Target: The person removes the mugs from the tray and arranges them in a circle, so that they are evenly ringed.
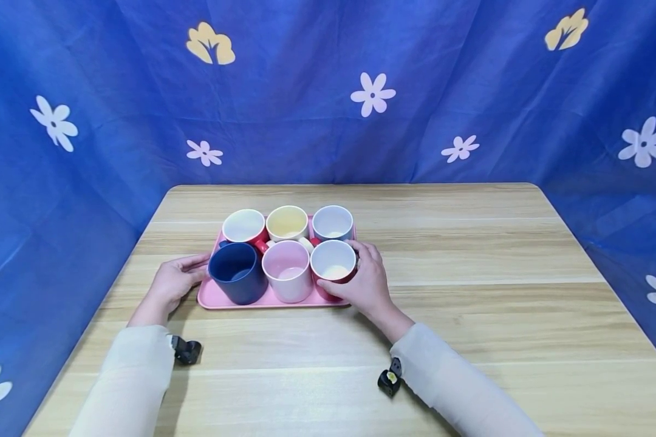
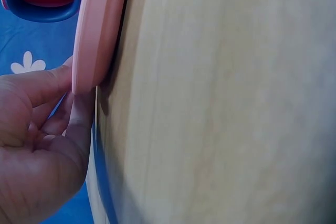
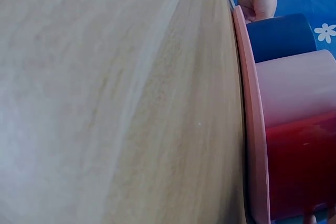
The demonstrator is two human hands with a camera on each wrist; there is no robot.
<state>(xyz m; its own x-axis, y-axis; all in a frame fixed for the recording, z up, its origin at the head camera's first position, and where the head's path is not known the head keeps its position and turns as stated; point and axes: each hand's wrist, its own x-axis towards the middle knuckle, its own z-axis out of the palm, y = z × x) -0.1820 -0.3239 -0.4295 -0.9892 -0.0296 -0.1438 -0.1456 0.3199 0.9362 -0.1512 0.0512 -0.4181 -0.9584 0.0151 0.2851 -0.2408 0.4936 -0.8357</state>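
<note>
Pink tray: the tray (image 1: 210, 297) lies on the wooden tabletop (image 1: 470, 255), left of centre in the frame, with six mugs standing on it in two rows of three
Back row: a back red mug (image 1: 244, 226) with a white inside at the left, a cream mug (image 1: 287, 223) in the middle, a light blue mug (image 1: 333, 223) at the right
Front row: a navy mug (image 1: 238, 274) at the left, a pink mug (image 1: 287, 272) in the middle, a front red mug (image 1: 332, 267) at the right, all lower in the frame than the back row
Left hand: the left hand (image 1: 177, 282), left of centre in the frame, pinches the tray's rim at its left end, beside the navy mug
Right hand: the right hand (image 1: 369, 279), just right of the frame's middle, is curled round the front red mug, thumb on its near side
Between the hands: they are well apart, one at each end of the tray
Step in hand: it looks like settling the front red mug into its corner while the other hand steadies the tray
How far along: both rows look filled, so the loading seems close to done
Next move: probably calls for seating the front red mug flat, then loosening the right fingers without nudging the pink mug; the grip on the rim is best kept until then
Hard to tell: whether that mug's base rests fully on the tray, as the fingers partly cover it
</note>
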